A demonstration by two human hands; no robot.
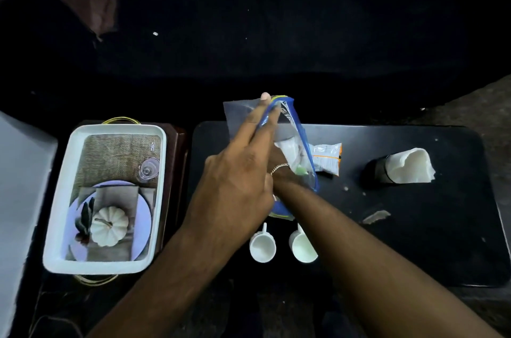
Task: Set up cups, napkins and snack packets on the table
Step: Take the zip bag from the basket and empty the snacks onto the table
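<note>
We have one head-worn wide-angle view, looking steeply down and forward, close over the black table (414, 240) and both forearms.

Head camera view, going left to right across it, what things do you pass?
White tray with a clear glass lying in it → left hand → two white cups → blue-edged clear bag held by both hands → snack packet → dark holder with white napkins.
</note>
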